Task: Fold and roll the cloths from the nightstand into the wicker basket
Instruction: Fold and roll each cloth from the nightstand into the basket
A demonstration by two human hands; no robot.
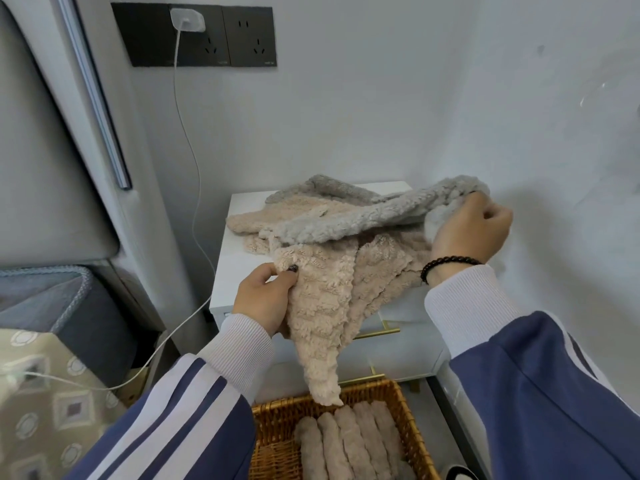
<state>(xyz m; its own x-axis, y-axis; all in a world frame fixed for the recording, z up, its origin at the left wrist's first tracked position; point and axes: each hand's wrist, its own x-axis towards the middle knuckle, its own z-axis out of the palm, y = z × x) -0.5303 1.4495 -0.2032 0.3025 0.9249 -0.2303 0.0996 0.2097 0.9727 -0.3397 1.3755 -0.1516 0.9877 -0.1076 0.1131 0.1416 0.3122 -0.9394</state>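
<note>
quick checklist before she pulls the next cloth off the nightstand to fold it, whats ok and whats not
1. Left hand has a firm hold on the beige cloth: ok, thumb and fingers pinch its edge.
2. Right hand has the grey cloth: ok, fingers are curled round one end.
3. The two cloths are separated: not ok, the grey one lies across the beige pile on the nightstand.
4. Only one beige cloth is coming up: cannot tell, several beige layers overlap.
5. Wicker basket has room: ok, the rolled cloths leave its left part free.
6. White cable clear of the cloths: ok, it hangs left of the nightstand.
</note>
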